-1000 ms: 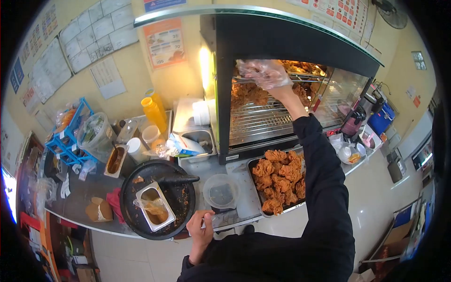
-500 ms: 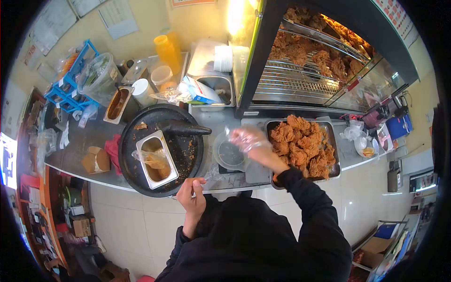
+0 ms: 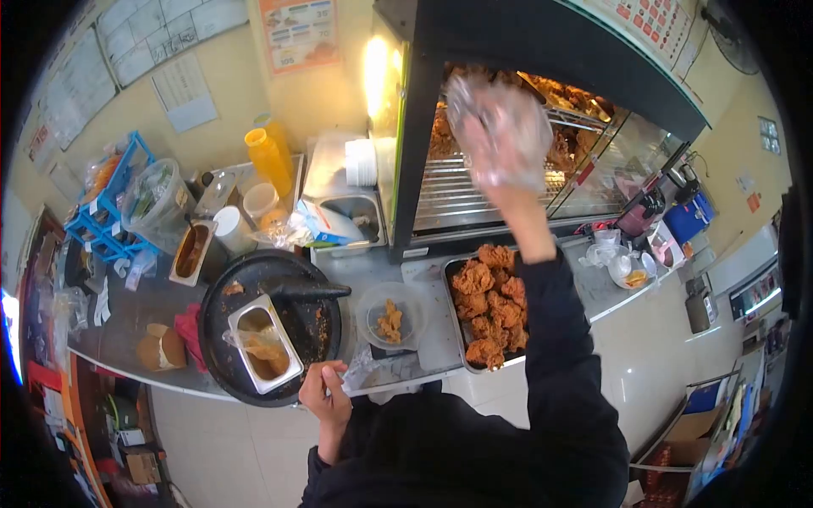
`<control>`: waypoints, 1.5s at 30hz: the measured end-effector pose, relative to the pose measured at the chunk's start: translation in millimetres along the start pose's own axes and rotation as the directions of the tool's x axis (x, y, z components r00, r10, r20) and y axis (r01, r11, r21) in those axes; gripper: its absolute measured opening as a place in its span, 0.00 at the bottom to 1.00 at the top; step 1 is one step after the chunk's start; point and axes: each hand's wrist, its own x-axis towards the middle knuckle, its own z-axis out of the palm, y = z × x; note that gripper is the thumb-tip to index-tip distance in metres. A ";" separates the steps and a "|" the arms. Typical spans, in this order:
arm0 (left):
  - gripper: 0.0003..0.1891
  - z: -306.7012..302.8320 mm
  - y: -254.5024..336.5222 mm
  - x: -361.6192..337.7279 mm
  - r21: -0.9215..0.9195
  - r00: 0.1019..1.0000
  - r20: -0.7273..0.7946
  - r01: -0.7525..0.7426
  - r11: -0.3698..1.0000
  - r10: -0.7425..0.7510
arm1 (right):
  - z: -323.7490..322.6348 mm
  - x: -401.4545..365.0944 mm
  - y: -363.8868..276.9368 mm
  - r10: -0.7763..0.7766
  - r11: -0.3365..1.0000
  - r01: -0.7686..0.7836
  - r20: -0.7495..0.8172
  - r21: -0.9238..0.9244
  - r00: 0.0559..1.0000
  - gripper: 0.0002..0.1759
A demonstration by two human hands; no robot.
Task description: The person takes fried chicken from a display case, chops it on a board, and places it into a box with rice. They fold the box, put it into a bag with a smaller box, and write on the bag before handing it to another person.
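Observation:
My right hand (image 3: 500,140), in a clear plastic glove, is raised in front of the open display warmer (image 3: 449,188); it is blurred, and what it holds, if anything, cannot be made out. My left hand (image 3: 326,394) is bare, fingers curled, near the counter's front edge. Fried chicken (image 3: 489,313) fills a metal tray (image 3: 455,332) below the warmer. A clear round bowl (image 3: 364,315) left of the tray has small brown pieces (image 3: 390,322) in it. Left of that, a steel container (image 3: 288,354) with brown contents sits in a black stone mortar (image 3: 216,364), beside a dark pestle (image 3: 305,290).
Behind the mortar are a sauce container (image 3: 190,254), a white tub (image 3: 231,227), a yellow bottle (image 3: 268,161) and a blue rack (image 3: 102,216). White lids (image 3: 361,162) are stacked beside the warmer. An open brown box (image 3: 161,348) lies at the left; a blender (image 3: 641,212) stands at the right.
My right hand has risen from over the clear bowl to the warmer's opening. Brown pieces now show in the bowl. The view has shifted up and right; my left hand stays curled.

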 end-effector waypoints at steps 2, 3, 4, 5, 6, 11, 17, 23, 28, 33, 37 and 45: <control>0.13 -0.1 5.7 -0.2 0.029 1.000 0.014 0.020 0.999 -0.020 | 49.1 2.6 33.1 -0.217 0.976 0.218 -0.074 0.009 0.973 0.16; 0.12 -0.2 7.4 -0.7 0.033 1.000 0.025 0.002 0.999 -0.003 | 38.9 17.0 20.3 -0.010 0.994 0.048 0.340 -0.103 0.941 0.22; 0.12 -1.1 8.1 -2.8 0.041 0.999 0.039 -0.011 0.999 0.009 | 30.1 30.6 7.5 0.222 0.963 -0.050 0.673 -0.266 0.706 0.28; 0.12 -1.1 10.9 -5.5 0.023 0.999 0.039 0.003 1.000 -0.004 | 44.8 23.6 27.4 0.038 0.986 0.093 0.728 -0.139 0.684 0.33; 0.12 -0.2 12.6 -7.5 0.001 1.000 0.029 0.008 1.000 -0.008 | 26.1 36.9 16.8 0.146 0.985 -0.162 0.772 -0.056 0.619 0.28; 0.13 -2.1 10.8 -23.9 -0.002 0.993 0.087 0.082 0.997 -0.081 | 9.9 57.7 8.3 -0.041 0.886 -0.311 0.727 0.344 0.686 0.19; 0.15 -9.8 8.1 -32.1 -0.005 0.994 0.042 0.104 0.995 -0.104 | 58.3 32.0 57.3 -0.482 0.847 0.526 0.530 0.077 0.698 0.16; 0.15 -15.8 7.6 -37.2 -0.009 0.992 -0.001 0.129 0.992 -0.129 | 58.2 21.8 77.9 -0.053 0.519 -0.531 0.646 0.670 0.762 0.15; 0.14 -17.7 7.9 -40.8 -0.028 0.989 0.006 0.148 0.989 -0.148 | 81.8 -0.1 106.5 -0.040 0.998 0.053 0.382 -0.024 0.923 0.19; 0.14 -21.9 4.9 -44.8 0.005 0.988 0.037 0.149 0.989 -0.149 | 69.6 6.7 96.1 0.014 0.979 0.073 0.420 -0.190 0.907 0.19; 0.14 -22.9 4.0 -46.4 0.013 0.986 0.055 0.156 0.988 -0.156 | 71.4 4.8 106.9 -0.102 0.977 0.174 0.443 -0.125 0.891 0.21; 0.13 -19.9 3.0 -46.6 0.016 0.982 0.109 0.156 0.988 -0.157 | 27.0 41.8 43.2 0.174 0.975 -0.050 0.608 -0.216 0.775 0.11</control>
